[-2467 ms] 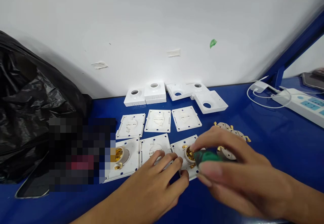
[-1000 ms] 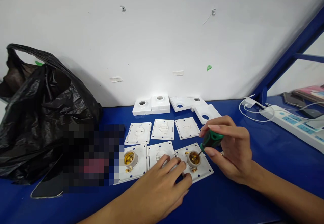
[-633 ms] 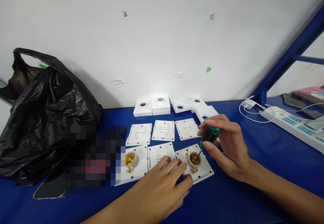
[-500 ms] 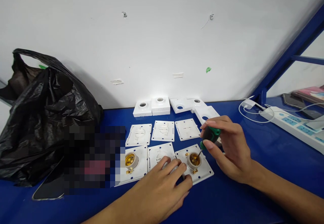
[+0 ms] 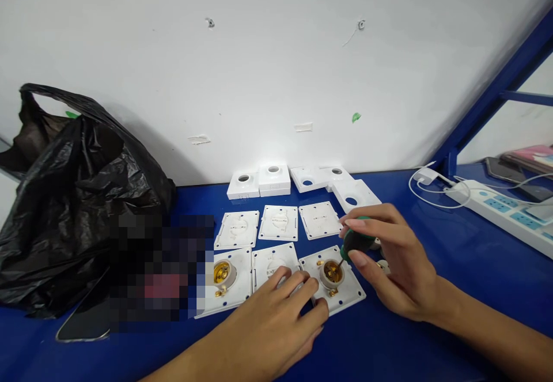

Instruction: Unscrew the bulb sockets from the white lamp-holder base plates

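Observation:
My right hand (image 5: 391,261) is closed on a small screwdriver (image 5: 358,241) with a green and black handle. Its tip reaches into the brass-lined socket (image 5: 332,272) on a square white lamp holder base (image 5: 349,292). My left hand (image 5: 280,316) lies palm down with bent fingers at that base's left edge, holding it against the table; its thumb is mostly hidden. Under its fingertips a second white base plate (image 5: 274,255) is partly covered. Left of it sits another lamp holder base (image 5: 237,292) with a brass-lined socket. Small round parts (image 5: 383,265) show partly behind my right hand.
Three flat white plates (image 5: 279,222) lie in a row behind. Several white covers (image 5: 274,181) with round holes stand along the wall. A black plastic bag (image 5: 86,197) and a dark phone-like slab (image 5: 84,318) are at left. A power strip (image 5: 505,212) with white cables is at right.
The screwdriver handle has tilted lower and turned slightly, and my right hand has dropped a little with it. My left hand stays where it was.

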The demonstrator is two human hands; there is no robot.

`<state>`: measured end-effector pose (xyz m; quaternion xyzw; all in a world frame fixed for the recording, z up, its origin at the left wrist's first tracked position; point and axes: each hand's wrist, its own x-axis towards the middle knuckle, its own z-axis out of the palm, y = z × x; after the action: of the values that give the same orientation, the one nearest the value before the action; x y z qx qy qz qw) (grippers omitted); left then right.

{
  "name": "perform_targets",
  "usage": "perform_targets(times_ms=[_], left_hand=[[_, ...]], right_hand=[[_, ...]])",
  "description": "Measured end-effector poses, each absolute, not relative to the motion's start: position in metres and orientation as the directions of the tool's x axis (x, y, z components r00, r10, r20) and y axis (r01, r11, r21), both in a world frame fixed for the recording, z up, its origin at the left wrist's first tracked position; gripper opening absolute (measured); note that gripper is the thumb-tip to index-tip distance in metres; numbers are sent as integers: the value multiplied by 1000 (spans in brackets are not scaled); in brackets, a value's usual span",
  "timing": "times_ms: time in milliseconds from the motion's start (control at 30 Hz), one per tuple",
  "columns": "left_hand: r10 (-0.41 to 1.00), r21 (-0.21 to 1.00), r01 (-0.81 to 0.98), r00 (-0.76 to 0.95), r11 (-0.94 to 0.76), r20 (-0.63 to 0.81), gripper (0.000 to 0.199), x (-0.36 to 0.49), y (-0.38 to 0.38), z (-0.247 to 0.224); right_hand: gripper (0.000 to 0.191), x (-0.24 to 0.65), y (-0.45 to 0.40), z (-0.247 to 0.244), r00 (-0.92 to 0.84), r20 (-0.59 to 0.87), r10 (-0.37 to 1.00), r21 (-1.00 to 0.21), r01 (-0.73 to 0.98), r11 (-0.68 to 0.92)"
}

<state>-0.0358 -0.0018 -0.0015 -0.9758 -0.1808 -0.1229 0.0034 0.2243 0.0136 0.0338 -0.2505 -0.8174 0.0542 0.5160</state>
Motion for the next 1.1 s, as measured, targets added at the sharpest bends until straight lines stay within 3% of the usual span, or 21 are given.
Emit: perform_targets(times_ms=[100,200,300,567,867,967,1100], left_hand=[[354,50,353,906,-934,232,10,-35,-2,0],[351,36,352,908,-935,229,11,-35,-2,0],[349,23,353,909,-935,227,11,-35,-2,1],[349,6,358,908,-934,231,18,-34,-2,3],[355,19,362,904,-932,238,17,-34,-1,-3],[359,15,367,900,-930,247,16,-35,-2,-3],[343,5,354,902,-935,263,12,-36,-2,-4]], right_hand=[[53,227,11,36,-286,856,431,-291,423,858],[57,228,10,38,-295,872,391,-248,423,872],[59,228,10,39,-395,811,431,-308,338,889],[55,224,9,37,-452,774,443,-369,247,896],[60,224,11,27,-290,804,519,-496,153,855],[56,224,12,27,-207,828,521,-500,148,853],[61,222,10,28,-234,836,496,-486,103,868]])
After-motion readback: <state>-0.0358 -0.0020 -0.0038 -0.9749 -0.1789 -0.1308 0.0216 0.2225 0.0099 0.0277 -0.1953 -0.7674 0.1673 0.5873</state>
